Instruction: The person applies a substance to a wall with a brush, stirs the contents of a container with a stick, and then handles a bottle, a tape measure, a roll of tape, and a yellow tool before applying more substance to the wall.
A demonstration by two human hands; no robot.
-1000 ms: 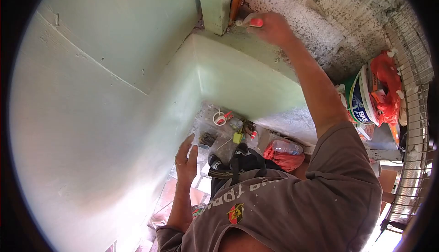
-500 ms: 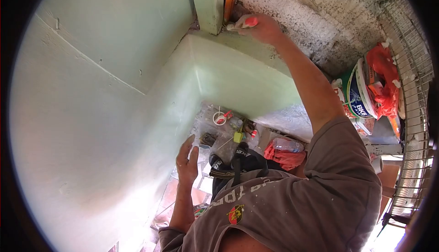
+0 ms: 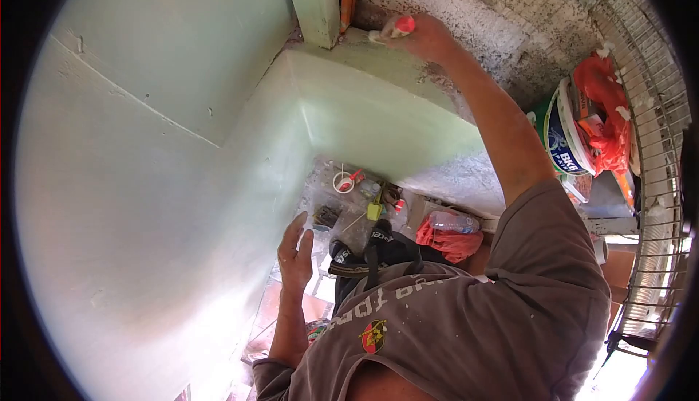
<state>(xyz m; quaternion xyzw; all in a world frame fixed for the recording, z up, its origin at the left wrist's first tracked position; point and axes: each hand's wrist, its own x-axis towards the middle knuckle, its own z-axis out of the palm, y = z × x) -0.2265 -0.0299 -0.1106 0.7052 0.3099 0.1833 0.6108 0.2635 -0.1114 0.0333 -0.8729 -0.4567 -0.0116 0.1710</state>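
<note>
Smooth pale green painted wall (image 3: 145, 146) filling the left, crack line running across it, green plastered ledge (image 3: 364, 102) at its far corner, square green post (image 3: 314, 0) rising from the ledge, rough grey unpainted plaster wall (image 3: 510, 8) behind, terracotta tiled floor (image 3: 284, 306) below, white wire grille (image 3: 659, 109) at right edge, hard daylight at lower right.

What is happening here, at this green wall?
The person's right hand holds a small brush with a red handle, its tip at the top of the green ledge, close to the green post. The left hand rests open and flat against the green wall. A paint bucket sits at the right.
</note>
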